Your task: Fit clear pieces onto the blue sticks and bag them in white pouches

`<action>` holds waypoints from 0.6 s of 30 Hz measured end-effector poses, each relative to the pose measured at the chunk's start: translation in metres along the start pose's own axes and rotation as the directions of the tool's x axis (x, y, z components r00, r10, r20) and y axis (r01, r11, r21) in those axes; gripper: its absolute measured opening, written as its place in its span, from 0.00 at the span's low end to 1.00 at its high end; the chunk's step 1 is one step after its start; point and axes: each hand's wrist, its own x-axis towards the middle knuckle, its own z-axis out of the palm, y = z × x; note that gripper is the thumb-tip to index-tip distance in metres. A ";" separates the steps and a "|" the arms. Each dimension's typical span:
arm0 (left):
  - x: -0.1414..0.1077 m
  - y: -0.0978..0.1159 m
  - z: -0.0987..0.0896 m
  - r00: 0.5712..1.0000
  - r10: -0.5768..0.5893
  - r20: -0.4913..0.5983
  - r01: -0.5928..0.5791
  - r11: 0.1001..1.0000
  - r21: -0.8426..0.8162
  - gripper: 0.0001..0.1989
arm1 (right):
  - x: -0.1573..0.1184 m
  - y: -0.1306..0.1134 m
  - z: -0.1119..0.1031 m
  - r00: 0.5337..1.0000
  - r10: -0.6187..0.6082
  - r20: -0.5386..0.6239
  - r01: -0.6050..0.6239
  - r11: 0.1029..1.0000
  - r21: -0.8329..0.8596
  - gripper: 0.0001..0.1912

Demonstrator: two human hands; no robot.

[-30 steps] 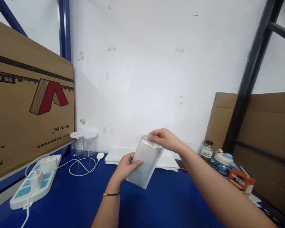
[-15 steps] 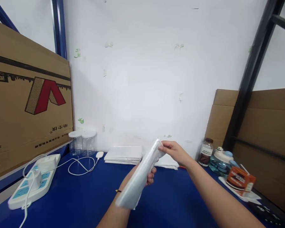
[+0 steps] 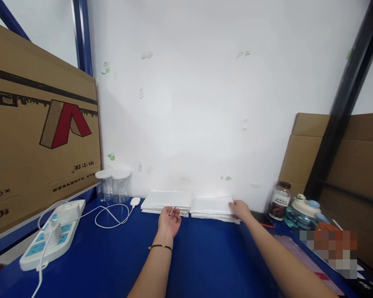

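Observation:
At the foot of the wall, a stack of flat white plastic packets (image 3: 209, 205) lies on the blue table (image 3: 202, 265). My right hand (image 3: 241, 210) is at its right end, thumb on the top packet's edge and the other fingers partly hidden beside it, pinching that edge. A second stack of white packets (image 3: 166, 199) sits just to the left, close against the first. In front of it is my left hand (image 3: 170, 222), palm turned up, fingers loosely curled and apart, holding nothing. A dark band circles the left wrist.
Left: a white power strip (image 3: 29, 260) with plugs, a looped white cable (image 3: 104, 227), two clear lidded jars (image 3: 121, 189) and a large carton (image 3: 15, 157). Right: a phone (image 3: 261, 218), a dark-lidded jar (image 3: 280, 203), a water bottle (image 3: 304, 213) and a purple-pink flat item (image 3: 298, 252).
The white packet held up between both hands is now down on the right stack. My left hand has let go and moved left; my right hand has lowered to the stack's right end.

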 end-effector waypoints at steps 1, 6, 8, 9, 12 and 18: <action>0.004 -0.001 -0.002 1.000 -0.008 -0.024 0.008 1.000 -0.003 0.03 | -0.001 -0.005 0.003 0.998 -0.040 -0.057 0.036 0.997 -0.063 0.07; 0.019 -0.003 -0.009 0.996 0.044 -0.077 -0.044 0.999 0.003 0.05 | -0.031 -0.055 0.042 0.803 -0.589 0.092 0.561 0.693 -0.453 0.20; 0.022 -0.002 -0.010 0.995 0.060 -0.083 -0.060 0.998 0.003 0.05 | -0.048 -0.075 0.068 0.646 -0.683 0.342 0.760 0.531 -0.374 0.22; 0.023 -0.002 -0.011 0.994 0.062 -0.087 -0.062 0.998 0.003 0.05 | -0.055 -0.084 0.082 0.602 -0.693 0.396 0.795 0.478 -0.373 0.22; 0.025 -0.001 -0.011 0.993 0.061 -0.101 -0.062 0.998 -0.006 0.04 | -0.066 -0.100 0.112 0.580 -0.668 0.468 0.801 0.361 -0.478 0.15; 0.016 0.002 -0.005 0.985 0.029 -0.173 -0.036 0.999 -0.039 0.04 | -0.064 -0.116 0.117 0.606 -0.721 0.336 0.753 0.385 -0.534 0.13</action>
